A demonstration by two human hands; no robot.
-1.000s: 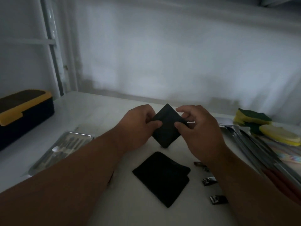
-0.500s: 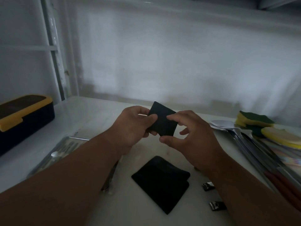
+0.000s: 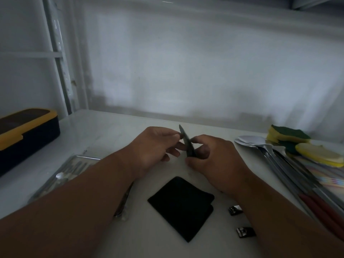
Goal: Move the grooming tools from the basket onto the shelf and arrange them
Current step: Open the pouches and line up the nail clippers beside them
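Nearest to me, close to the front edge of the white shelf (image 3: 104, 131), two small metal nail clippers (image 3: 235, 210) lie one behind the other, partly hidden under my right forearm. Just left of them a flat black pouch (image 3: 181, 206) lies on the surface, turned cornerwise. Left of that, a slim metal tool (image 3: 123, 202) pokes out from under my left forearm, and further toward the left edge sits a clear-topped tray of grooming tools (image 3: 74, 168), its contents too dim to tell apart.

Beyond the pouch, both my hands are raised over the middle of the shelf. My left hand (image 3: 154, 148) pinches the upper edge of a small black square piece (image 3: 187, 144) between thumb and fingertips, the other fingers loosely curled below. My right hand (image 3: 214, 159) grips the lower part of the same piece, fingers curled round it. It is turned nearly edge-on to me, so I see only a thin dark sliver, clear of the surface.

Along the right edge lie long steel spoons (image 3: 256, 144) with handles running toward me, and behind them some yellow-and-green sponges (image 3: 286, 135). At the far left corner stands a black box with a yellow lid (image 3: 24, 135), against the white back wall (image 3: 204, 71).
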